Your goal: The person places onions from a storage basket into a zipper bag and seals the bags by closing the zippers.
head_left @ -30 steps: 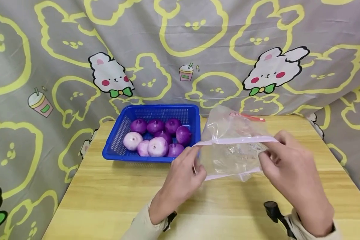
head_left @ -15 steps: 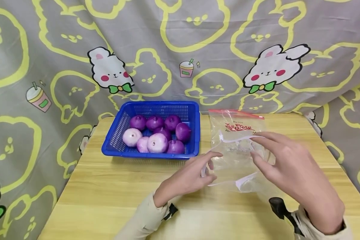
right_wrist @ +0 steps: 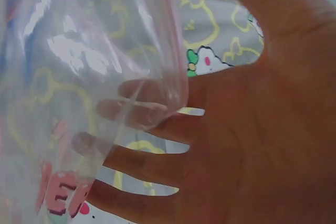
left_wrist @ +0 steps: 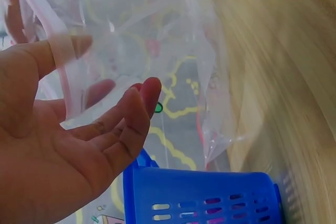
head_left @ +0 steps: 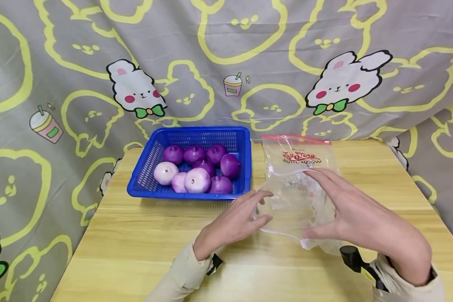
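A clear zip bag (head_left: 288, 212) with a lilac-white edge has its mouth spread between the two hands. My left hand (head_left: 238, 218) is at the left side of the mouth, fingers loosely bent and apart. In the left wrist view, some fingertips (left_wrist: 100, 92) show through the film. My right hand (head_left: 366, 218) reaches into the mouth from the right, thumb and fingers spread wide. The right wrist view shows fingers (right_wrist: 139, 113) through the film, and red lettering (right_wrist: 63, 195) on it. Behind lies another clear zip bag (head_left: 298, 147) with a red zip and red print.
A blue basket (head_left: 141, 180) stands left of the bags, holding several purple onions (head_left: 230, 166) and paler peeled ones (head_left: 197, 180). Everything stands on a wooden table (head_left: 136, 247). A patterned grey curtain (head_left: 219, 113) hangs behind its far edge.
Both hands have let go of the pinched bag edges, and their fingers have spread at its mouth. The bag has come lower, uncovering the red-zip bag. The right thumb has moved down.
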Motion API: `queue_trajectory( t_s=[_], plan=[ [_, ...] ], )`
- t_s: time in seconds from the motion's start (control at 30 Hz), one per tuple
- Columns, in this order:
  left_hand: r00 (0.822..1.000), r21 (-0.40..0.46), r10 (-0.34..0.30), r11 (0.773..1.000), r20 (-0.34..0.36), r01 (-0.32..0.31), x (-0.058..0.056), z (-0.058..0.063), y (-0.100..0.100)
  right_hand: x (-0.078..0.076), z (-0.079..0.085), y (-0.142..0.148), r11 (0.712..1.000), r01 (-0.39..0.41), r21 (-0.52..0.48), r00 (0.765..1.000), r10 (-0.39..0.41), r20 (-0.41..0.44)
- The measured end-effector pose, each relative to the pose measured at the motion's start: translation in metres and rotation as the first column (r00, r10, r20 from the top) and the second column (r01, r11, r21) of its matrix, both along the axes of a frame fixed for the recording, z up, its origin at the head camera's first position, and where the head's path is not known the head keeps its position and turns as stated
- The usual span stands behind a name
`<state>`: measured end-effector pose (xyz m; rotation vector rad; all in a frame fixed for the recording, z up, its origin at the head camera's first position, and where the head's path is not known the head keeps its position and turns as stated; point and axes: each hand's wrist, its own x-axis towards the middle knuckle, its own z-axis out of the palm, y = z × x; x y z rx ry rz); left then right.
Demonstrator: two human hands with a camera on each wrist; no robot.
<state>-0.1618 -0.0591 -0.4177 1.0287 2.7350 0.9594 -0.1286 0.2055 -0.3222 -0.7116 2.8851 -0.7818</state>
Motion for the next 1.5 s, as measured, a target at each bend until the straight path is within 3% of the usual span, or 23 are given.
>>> queue_trajectory(
  t_s=[0.2, 0.37, 0.47, 0.53, 0.6, 0.67, 0.8, 0.9, 1.03, 1.33, 1.4, 1.5],
  plan=[
    [0.999, 0.050, -0.027, 0.998, 0.037, 0.026, -0.004, 0.002, -0.003, 0.000, -0.002, 0.001, 0.999, -0.047, 0.009, 0.999, 0.046, 0.018],
    [1.000, 0.099, -0.025, 0.995, 0.011, 0.024, -0.004, 0.008, -0.008, -0.001, -0.005, 0.001, 0.999, -0.028, 0.034, 0.999, 0.029, -0.015],
    [1.000, 0.178, 0.008, 0.984, -0.011, -0.006, -0.006, 0.014, -0.012, -0.001, -0.004, 0.000, 0.999, -0.007, 0.033, 1.000, 0.008, -0.026],
    [0.999, 0.269, 0.038, 0.962, 0.007, -0.038, -0.007, 0.018, -0.017, 0.001, -0.004, -0.001, 1.000, 0.007, 0.025, 0.999, -0.006, -0.032],
    [0.997, 0.389, 0.060, 0.918, 0.050, -0.075, -0.009, 0.022, -0.021, 0.002, -0.004, -0.001, 1.000, 0.017, 0.018, 0.999, -0.016, -0.052],
    [0.992, 0.513, 0.053, 0.852, 0.117, -0.106, -0.012, 0.026, -0.026, 0.003, -0.004, 0.000, 1.000, 0.017, 0.012, 0.997, -0.016, -0.078],
    [0.973, 0.695, -0.051, 0.708, 0.227, -0.125, -0.017, 0.031, -0.034, 0.002, -0.004, 0.000, 1.000, 0.009, 0.018, 0.994, -0.007, -0.105],
    [0.954, 0.740, -0.122, 0.660, 0.273, -0.128, -0.019, 0.032, -0.036, 0.001, -0.003, -0.002, 0.999, -0.001, 0.033, 0.994, 0.005, -0.106],
    [0.942, 0.744, -0.155, 0.656, 0.297, -0.127, -0.020, 0.031, -0.038, 0.000, -0.002, -0.004, 0.998, -0.010, 0.063, 0.992, 0.018, -0.121],
    [0.944, 0.736, -0.147, 0.665, 0.295, -0.126, -0.020, 0.028, -0.044, -0.002, -0.006, -0.005, 0.988, -0.061, 0.144, 0.972, 0.092, -0.216],
    [0.947, 0.716, -0.125, 0.685, 0.296, -0.134, -0.019, 0.027, -0.045, -0.002, -0.008, -0.005, 0.986, -0.070, 0.150, 0.967, 0.105, -0.233],
    [0.955, 0.658, -0.052, 0.736, 0.292, -0.162, -0.019, 0.024, -0.049, -0.001, -0.011, -0.005, 0.985, -0.073, 0.153, 0.963, 0.110, -0.245]
  ],
)
